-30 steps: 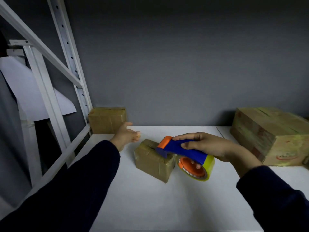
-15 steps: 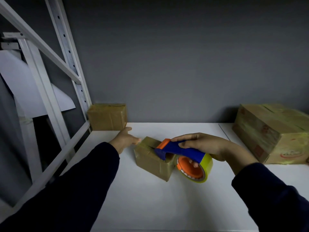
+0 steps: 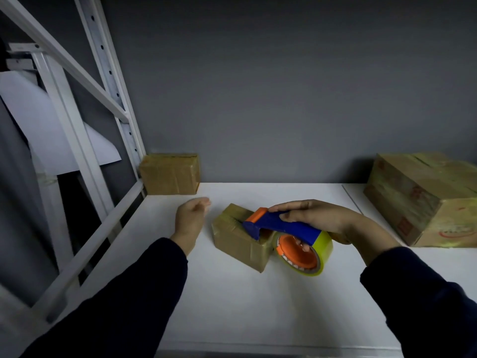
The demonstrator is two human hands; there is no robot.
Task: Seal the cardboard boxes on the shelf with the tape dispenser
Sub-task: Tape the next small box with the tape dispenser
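Gripping the blue tape dispenser (image 3: pixel 284 226) in the right hand (image 3: pixel 317 218), resting its front end on the small box (image 3: pixel 237 244) on the white shelf (image 3: pixel 258 306); holding the left hand (image 3: pixel 189 218) loose, fingers relaxed, just beside that box. Farther out: another taped box (image 3: pixel 170 174) back-left, a large box (image 3: pixel 423 200) right.

the right hand (image 3: pixel 317 218) grips a blue tape dispenser (image 3: pixel 284 229), its nose on a small box (image 3: pixel 240 239) on the white shelf (image 3: pixel 258 306). the left hand (image 3: pixel 191 218) hovers just beside the box, fingers relaxed.
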